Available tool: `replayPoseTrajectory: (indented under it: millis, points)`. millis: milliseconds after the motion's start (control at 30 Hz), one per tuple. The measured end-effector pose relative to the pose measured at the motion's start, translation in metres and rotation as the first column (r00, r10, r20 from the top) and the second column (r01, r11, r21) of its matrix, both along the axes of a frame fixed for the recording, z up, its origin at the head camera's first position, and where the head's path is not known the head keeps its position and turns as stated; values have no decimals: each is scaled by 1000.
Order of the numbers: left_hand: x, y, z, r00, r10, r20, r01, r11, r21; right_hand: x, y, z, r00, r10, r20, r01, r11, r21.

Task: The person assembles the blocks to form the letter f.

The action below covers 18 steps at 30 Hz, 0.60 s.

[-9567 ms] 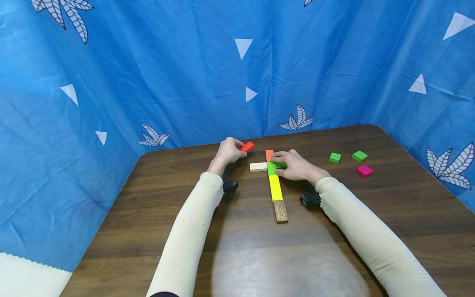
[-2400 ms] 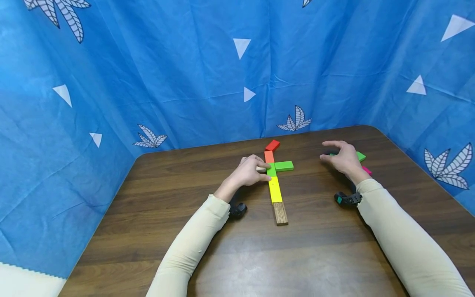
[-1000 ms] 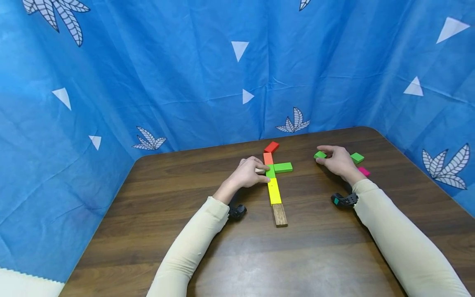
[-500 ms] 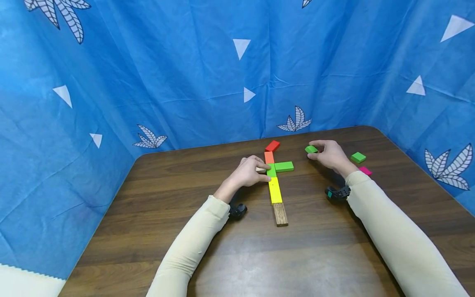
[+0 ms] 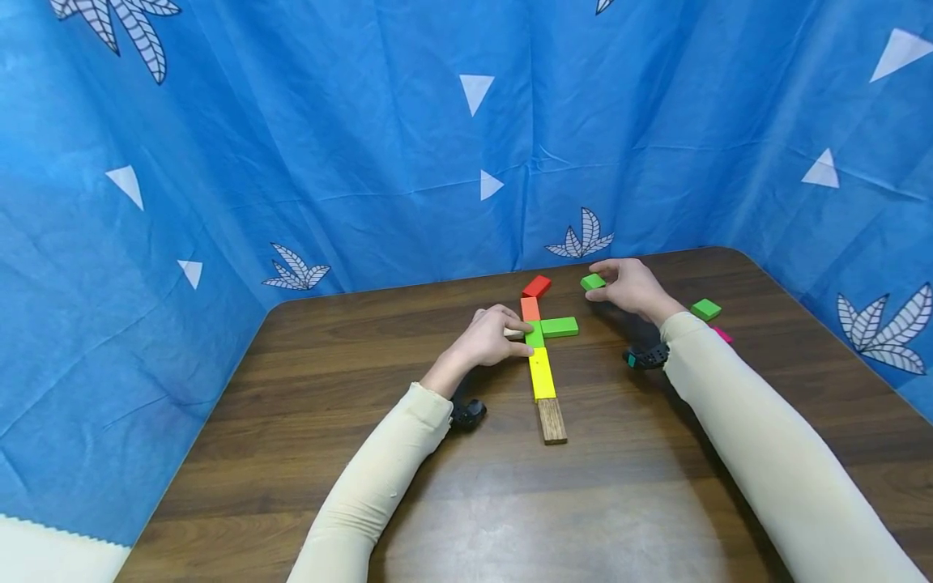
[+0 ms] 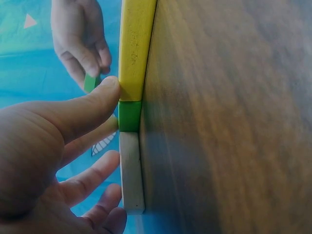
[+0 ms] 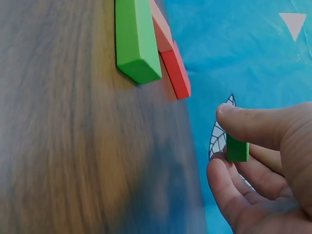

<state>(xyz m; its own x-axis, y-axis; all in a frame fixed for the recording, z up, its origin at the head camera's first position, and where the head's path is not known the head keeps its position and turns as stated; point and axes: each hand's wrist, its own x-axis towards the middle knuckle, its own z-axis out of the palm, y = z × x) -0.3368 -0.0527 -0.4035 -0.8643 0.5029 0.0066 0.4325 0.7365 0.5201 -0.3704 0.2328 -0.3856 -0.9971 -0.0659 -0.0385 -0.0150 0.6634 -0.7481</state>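
My right hand (image 5: 628,285) pinches a small green block (image 5: 593,282) between thumb and fingers, above the table's far side. In the right wrist view that block (image 7: 237,148) sits under the thumb. My left hand (image 5: 490,336) rests on the laid-out blocks. In the left wrist view its thumb touches the yellow block (image 6: 135,53), and its other fingers lie at the green square block (image 6: 129,116) and the white block (image 6: 130,170). A brown block (image 5: 551,421), an orange block (image 5: 530,308), a long green block (image 5: 560,327) and a slanted red block (image 5: 537,287) join the layout.
Another green block (image 5: 705,309) lies on the right of the wooden table (image 5: 350,389). Beside it a magenta block (image 5: 722,334) is mostly hidden behind the right forearm. A blue patterned curtain (image 5: 408,146) hangs behind the table.
My right hand has taken the small green block from the right and carried it left toward the red block. Earlier, my left hand let go of the red block and moved to the row.
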Motion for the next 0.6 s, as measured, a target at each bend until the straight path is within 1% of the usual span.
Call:
replayPoseTrajectory:
  millis: [233,467,600]
  points:
    - [-2,0,0,1000,8,0,-8,1000,-8,-11,-11,1,999,-10,38,11,1000,-25]
    - [-2,0,0,1000,0,-7,0,1000,-18,-28,-17,-9,998,-28,57,29,999,-14]
    - [-1,1,0,1000,-7,-11,7,1000,-14,-35,-18,-14,996,-37,83,36,999,13]
